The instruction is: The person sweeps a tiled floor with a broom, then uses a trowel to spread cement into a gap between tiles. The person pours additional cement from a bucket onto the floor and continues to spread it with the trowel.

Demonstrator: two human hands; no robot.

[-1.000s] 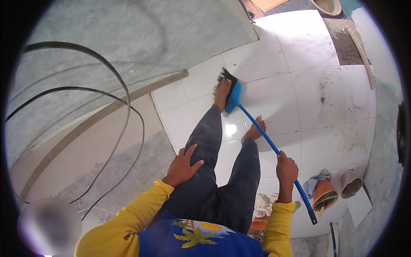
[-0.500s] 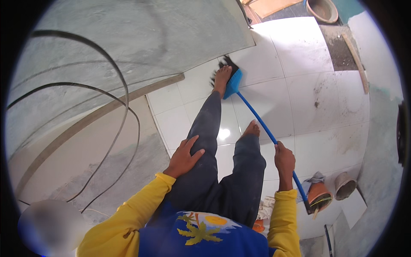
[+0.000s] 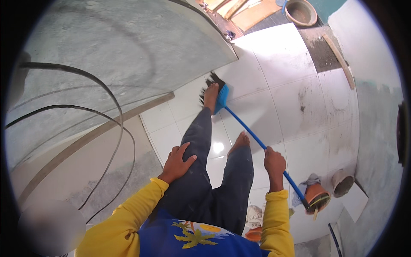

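My right hand (image 3: 274, 162) is wrapped round the blue handle of a broom (image 3: 244, 126). The broom's blue head with black bristles lies on the white tiles at the far end, by my left foot (image 3: 210, 97), which overlaps the bristles. Lower down, the handle's end passes just beside an orange bucket (image 3: 316, 191). My left hand (image 3: 177, 163) rests on my left thigh, fingers spread, holding nothing. My right foot (image 3: 242, 140) stands on the tiles left of the handle.
A grey bucket (image 3: 343, 183) stands at the right wall. Black cables (image 3: 113, 96) loop at the left, near a raised ledge (image 3: 156, 100). Dirt marks the tiles at right. At the top are a round basin (image 3: 301, 13), a bare floor patch (image 3: 319, 49) and a wooden strip (image 3: 339, 61).
My view has shifted, so the floor, buckets and basin now appear further left and mostly lower. The broom stays in my right hand; my left hand remains on my thigh.
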